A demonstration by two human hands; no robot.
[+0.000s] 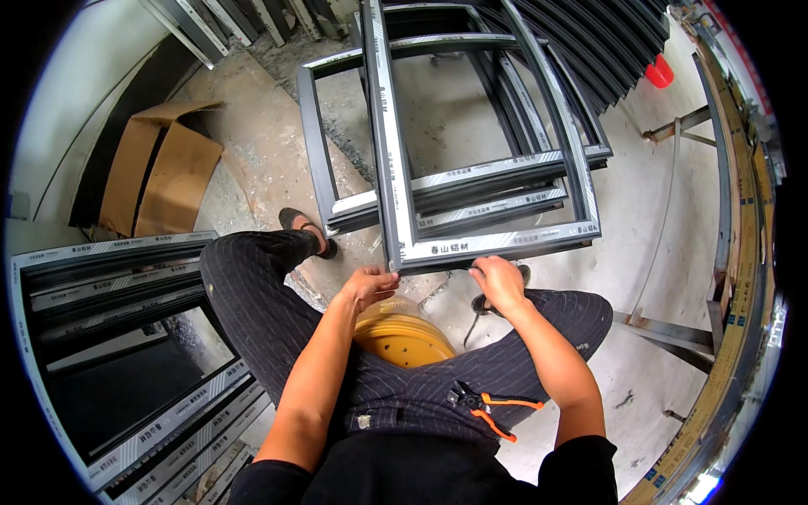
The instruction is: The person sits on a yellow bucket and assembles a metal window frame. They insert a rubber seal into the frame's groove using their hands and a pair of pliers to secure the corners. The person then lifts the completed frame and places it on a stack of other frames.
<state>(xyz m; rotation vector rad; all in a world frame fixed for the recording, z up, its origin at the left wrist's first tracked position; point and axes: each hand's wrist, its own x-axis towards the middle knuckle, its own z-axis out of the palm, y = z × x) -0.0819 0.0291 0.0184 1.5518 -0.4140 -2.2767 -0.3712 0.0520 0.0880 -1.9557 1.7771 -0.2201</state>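
Note:
A dark metal window frame [497, 242] with white printed protective film lies in front of me, on top of other frames. My left hand [368, 288] is closed at its near left corner, fingertips pressed together against the edge. Along the same near edge, my right hand [499, 282] is closed in a pinch; a thin dark bit shows at its fingertips, too small to name. Below it a thin dark strand [469, 333] hangs near my shoe; whether it reaches the fingers cannot be seen. Pliers with orange handles [492, 406] rest on my thigh.
Between my legs stands a yellow bucket [406, 337]. More filmed frames [126, 248] are stacked at the left, below a cardboard box [172, 172]. Dark profiles [602, 46] lie at the far right, near a red container [660, 72]. A metal stand [673, 332] is at the right.

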